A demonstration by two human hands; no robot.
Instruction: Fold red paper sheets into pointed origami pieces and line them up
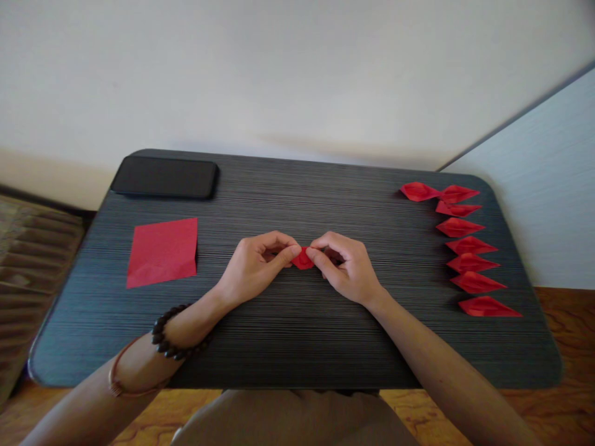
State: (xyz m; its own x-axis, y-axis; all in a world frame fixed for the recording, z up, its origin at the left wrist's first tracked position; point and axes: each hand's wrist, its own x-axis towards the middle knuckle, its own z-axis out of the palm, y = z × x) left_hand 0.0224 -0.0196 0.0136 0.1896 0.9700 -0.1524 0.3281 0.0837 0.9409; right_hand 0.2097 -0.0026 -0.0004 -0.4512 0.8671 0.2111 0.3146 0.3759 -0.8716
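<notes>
A small folded piece of red paper point(304, 259) is held between both hands, just above the middle of the dark table. My left hand point(260, 263) pinches its left end between thumb and index finger. The right end is pinched the same way by my right hand point(348, 265). Fingertips hide both ends of the paper, so its full shape does not show. To the left of my left hand lies a flat red paper sheet point(162, 253), roughly square.
Several folded red paper boats point(474, 282) form a column along the right side of the dark table point(297, 347). A black phone point(165, 178) lies at the back left corner. Behind the table rises a white wall point(297, 74); a ribbed brown object point(37, 260) stands left.
</notes>
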